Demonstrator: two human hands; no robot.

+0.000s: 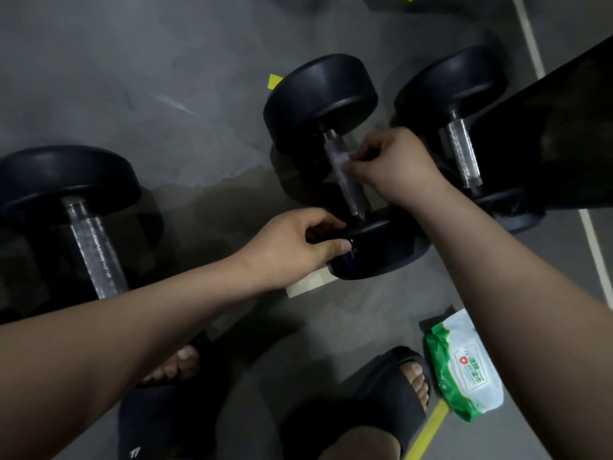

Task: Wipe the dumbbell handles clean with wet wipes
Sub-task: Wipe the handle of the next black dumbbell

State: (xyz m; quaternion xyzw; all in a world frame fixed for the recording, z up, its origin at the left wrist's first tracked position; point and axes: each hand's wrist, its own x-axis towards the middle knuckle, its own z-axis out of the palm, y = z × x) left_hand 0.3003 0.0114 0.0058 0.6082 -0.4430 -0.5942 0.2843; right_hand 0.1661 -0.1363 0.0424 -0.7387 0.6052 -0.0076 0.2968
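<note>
Head view: your middle dumbbell (320,101) lies on the floor (166,94), handle (351,190) pointing away from you; left hand (298,247) grips its near head; right hand (394,164) pinches a wipe (341,160) against the handle.

Three black dumbbells with round ends and shiny silver bars lie on the gray floor (166,78): the left dumbbell (66,184), the middle dumbbell (321,104) with a thin white wipe (341,160) on its handle (353,194), and the right dumbbell (454,81), with a green and white pack of wet wipes (464,366) lying flat nearby.
</note>
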